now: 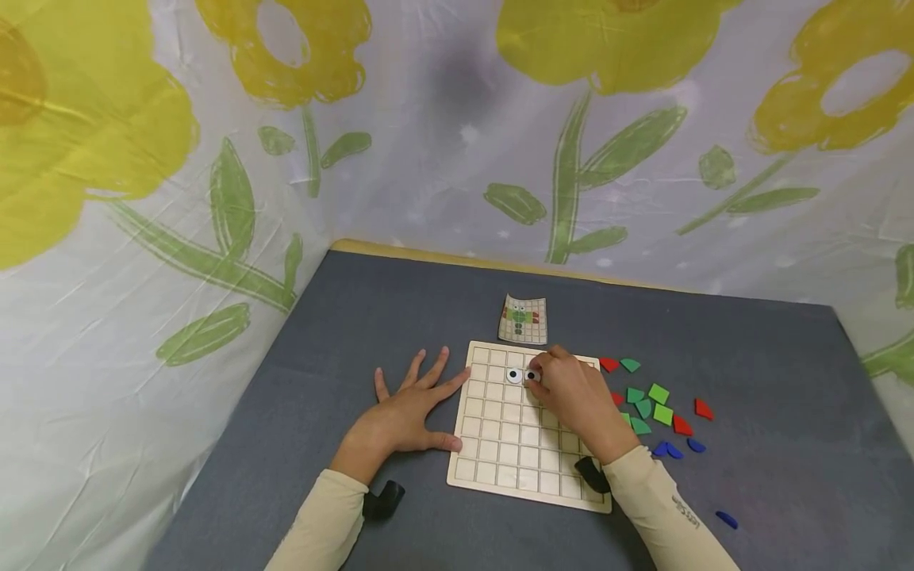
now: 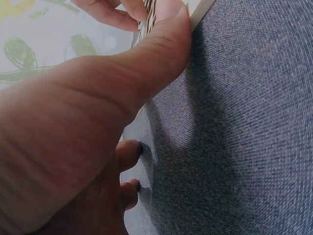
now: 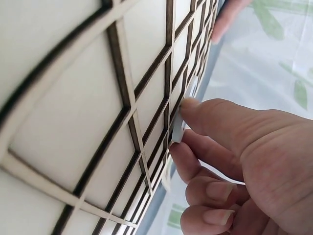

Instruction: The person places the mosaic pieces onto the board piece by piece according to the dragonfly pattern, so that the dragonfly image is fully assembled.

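A wooden grid board lies flat on the dark table. My left hand has its fingers spread, with thumb and index finger touching the board's left edge; the other fingers rest on the table. Near the board's top, my right hand pinches a round white eye piece between thumb and fingers. In the right wrist view this eye piece is seen edge-on, close against the grid. Just left of it, a second eye piece sits in the grid. My right hand hides part of the board's right side.
A small pattern card lies behind the board. To the board's right are scattered green squares, green quarter pieces, red pieces and blue pieces. One blue piece lies apart near the front. A flower-printed curtain surrounds the table.
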Available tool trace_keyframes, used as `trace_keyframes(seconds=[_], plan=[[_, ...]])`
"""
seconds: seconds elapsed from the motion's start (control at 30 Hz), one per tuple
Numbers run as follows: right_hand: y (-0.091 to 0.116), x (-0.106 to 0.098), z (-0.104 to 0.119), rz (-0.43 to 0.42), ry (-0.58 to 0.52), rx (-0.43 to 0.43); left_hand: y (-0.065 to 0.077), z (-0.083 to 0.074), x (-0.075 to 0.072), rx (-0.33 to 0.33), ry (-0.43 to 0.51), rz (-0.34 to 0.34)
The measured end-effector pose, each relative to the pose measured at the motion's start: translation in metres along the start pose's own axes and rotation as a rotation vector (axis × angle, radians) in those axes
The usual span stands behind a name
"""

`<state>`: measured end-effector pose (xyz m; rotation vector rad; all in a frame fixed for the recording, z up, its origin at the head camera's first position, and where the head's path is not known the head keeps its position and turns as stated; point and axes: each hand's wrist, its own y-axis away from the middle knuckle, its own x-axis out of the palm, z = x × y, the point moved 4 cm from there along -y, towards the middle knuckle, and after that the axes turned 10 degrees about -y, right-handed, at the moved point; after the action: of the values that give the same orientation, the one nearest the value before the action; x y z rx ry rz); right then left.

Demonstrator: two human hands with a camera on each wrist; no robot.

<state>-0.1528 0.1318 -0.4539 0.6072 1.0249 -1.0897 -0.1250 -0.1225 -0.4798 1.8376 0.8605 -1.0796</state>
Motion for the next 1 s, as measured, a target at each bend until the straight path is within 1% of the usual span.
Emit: trace_keyframes(seconds=[0.53, 0.77, 1.0], plan=[[0.0003, -0.0007, -0.0012, -0.008, 0.022, 0.0, -0.0008, -0.0002, -0.0007, -0.004, -0.005, 0.011], [0.0007, -0.0022, -0.0002, -0.033, 0.039, -0.023, -0.002, -0.0006, -0.0011, -0.004, -0.01, 0.009], [0.0011, -0.0002, -0.0009, -0.067, 0.05, -0.035, -0.0001, -0.0018, -0.0024, -0.01, -0.004, 0.01]])
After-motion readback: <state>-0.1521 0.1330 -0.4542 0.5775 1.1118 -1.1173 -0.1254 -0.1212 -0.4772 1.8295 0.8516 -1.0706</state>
